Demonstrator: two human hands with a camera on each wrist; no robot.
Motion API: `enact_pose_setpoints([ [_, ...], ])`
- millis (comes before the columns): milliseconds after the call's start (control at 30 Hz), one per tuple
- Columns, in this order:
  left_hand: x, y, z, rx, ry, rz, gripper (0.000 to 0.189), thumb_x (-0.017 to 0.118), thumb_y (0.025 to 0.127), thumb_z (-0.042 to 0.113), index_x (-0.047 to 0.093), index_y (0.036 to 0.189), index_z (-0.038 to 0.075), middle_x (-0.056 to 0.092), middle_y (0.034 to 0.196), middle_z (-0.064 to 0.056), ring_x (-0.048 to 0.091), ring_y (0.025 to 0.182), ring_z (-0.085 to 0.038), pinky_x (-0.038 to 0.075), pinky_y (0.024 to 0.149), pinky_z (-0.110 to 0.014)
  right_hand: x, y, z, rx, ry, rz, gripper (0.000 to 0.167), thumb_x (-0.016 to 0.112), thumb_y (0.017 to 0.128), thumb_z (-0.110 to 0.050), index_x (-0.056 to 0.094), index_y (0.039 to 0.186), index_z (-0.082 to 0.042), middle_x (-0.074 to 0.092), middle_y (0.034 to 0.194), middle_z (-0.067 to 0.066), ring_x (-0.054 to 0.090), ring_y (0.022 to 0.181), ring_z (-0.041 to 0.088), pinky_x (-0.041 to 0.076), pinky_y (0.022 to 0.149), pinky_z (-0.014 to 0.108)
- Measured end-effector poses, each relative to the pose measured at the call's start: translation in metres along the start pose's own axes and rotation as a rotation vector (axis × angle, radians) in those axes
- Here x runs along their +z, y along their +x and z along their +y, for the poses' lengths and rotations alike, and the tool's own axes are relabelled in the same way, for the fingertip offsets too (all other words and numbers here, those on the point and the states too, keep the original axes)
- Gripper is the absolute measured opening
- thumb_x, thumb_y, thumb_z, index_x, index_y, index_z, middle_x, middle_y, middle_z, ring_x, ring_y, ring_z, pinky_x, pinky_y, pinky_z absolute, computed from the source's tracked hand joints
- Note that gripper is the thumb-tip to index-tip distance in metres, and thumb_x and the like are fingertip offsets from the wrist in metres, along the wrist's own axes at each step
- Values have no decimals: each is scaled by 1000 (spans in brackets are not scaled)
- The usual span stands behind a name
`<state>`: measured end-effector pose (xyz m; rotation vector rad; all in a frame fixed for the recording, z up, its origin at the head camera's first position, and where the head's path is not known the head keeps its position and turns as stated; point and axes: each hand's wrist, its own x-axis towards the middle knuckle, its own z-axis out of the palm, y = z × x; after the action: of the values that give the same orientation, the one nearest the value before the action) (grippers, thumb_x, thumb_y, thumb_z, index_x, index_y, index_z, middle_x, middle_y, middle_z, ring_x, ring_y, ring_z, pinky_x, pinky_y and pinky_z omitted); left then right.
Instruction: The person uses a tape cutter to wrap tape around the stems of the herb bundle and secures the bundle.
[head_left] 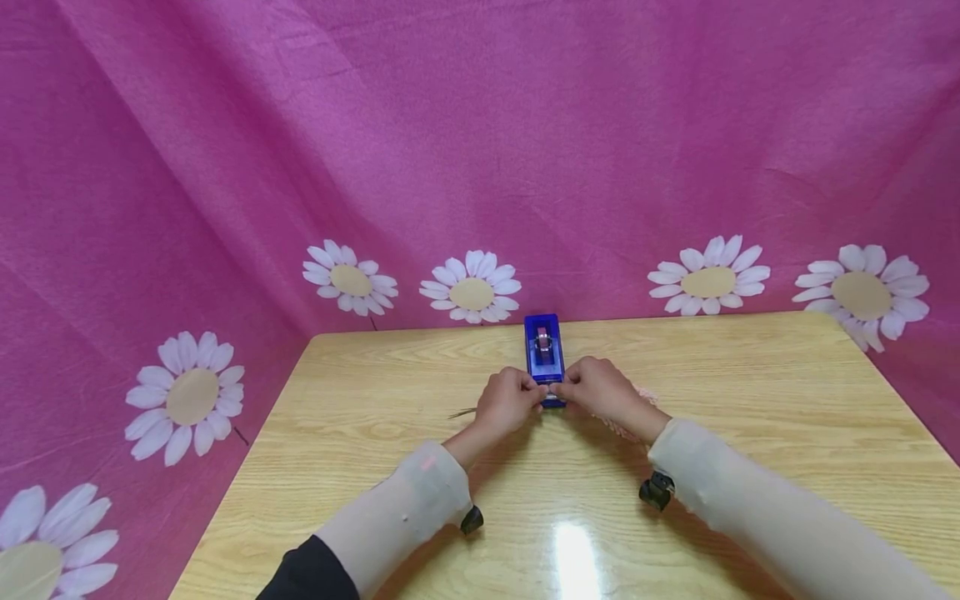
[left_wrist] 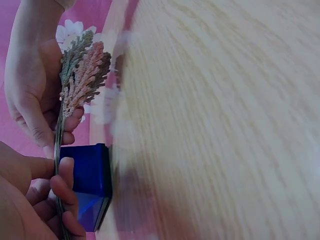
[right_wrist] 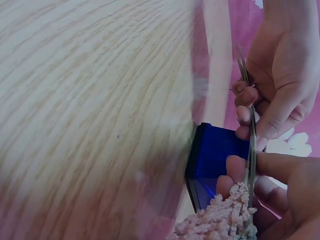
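A bundle of thin stems with fluffy pink and grey-green flower heads lies crosswise between both hands. The left hand pinches the stems between thumb and fingers, near their bare ends. Closer to the flower heads, the right hand also pinches the stems; in the head view it covers most of the blooms. Directly behind the fingertips stands a blue tape dispenser with a small roll in its middle. A strip of tape at the fingertips cannot be made out clearly.
The wooden table has a glossy top with a light reflection near the front. Behind and left of it hangs a pink cloth printed with white daisies. The dispenser stands close to the table's back edge.
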<state>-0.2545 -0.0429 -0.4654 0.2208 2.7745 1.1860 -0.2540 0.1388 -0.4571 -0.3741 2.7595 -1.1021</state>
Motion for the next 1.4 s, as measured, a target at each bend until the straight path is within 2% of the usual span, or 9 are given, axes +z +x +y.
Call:
enact_pose_setpoints([
  [200, 3, 0, -2, -4, 15, 28, 33, 71, 99, 28, 73, 70, 12, 72, 66, -1, 48, 50, -6, 31, 45, -23, -1, 0, 0, -3, -9, 8, 43, 70, 98, -28, 64, 64, -3, 46, 51, -7, 38, 49, 9, 27, 47, 24],
  [400, 4, 0, -3, 3, 5, 36, 33, 71, 99, 28, 73, 70, 12, 72, 66, -2, 47, 48, -6, 31, 44, -24, 0, 1, -1, 19, -13, 37, 36, 73, 96, -29, 68, 70, -5, 54, 57, -4, 44, 54, 12, 33, 49, 26],
  [533, 5, 0, -4, 13, 11, 43, 32, 71, 99, 28, 73, 70, 12, 72, 65, -1, 47, 48, -6, 31, 45, -24, 2, 3, 0, 37, -16, 61, 24, 75, 94, -28, 64, 90, -7, 60, 64, 0, 49, 56, 14, 37, 50, 28],
  [700, 5, 0, -4, 19, 15, 45, 32, 71, 99, 28, 73, 71, 12, 71, 65, -1, 47, 48, -6, 31, 46, -24, 3, 4, 0, 16, -33, 48, 24, 75, 96, -27, 66, 112, -11, 67, 69, 0, 58, 59, 16, 43, 52, 31],
  [967, 9, 0, -8, 45, 14, 78, 31, 73, 97, 29, 73, 71, 13, 69, 62, 2, 48, 50, -7, 32, 46, -25, 4, 4, 1, -8, -60, 56, 21, 76, 95, -24, 66, 109, -12, 68, 70, 2, 58, 59, 16, 44, 52, 32],
  [1167, 16, -2, -16, 20, 15, 68, 31, 73, 97, 28, 72, 70, 13, 61, 60, 7, 48, 54, -8, 34, 49, -25, 11, 3, 5, -41, -99, 57, 26, 78, 93, -19, 60, 111, -13, 65, 65, 0, 55, 54, 14, 40, 48, 30],
  [1300, 16, -2, -17, 49, 7, 88, 31, 74, 96, 29, 72, 70, 14, 63, 61, 6, 51, 55, -9, 36, 50, -26, 10, 2, 4, -49, -102, 76, 26, 78, 93, -18, 61, 112, -13, 63, 65, 0, 54, 55, 15, 40, 48, 31],
  [1400, 15, -3, -15, 47, 14, 81, 30, 75, 95, 29, 73, 70, 13, 66, 63, 4, 51, 56, -9, 36, 50, -26, 8, 2, 4, -46, -95, 59, 26, 78, 93, -18, 62, 113, -12, 66, 67, 1, 56, 56, 15, 41, 49, 31],
])
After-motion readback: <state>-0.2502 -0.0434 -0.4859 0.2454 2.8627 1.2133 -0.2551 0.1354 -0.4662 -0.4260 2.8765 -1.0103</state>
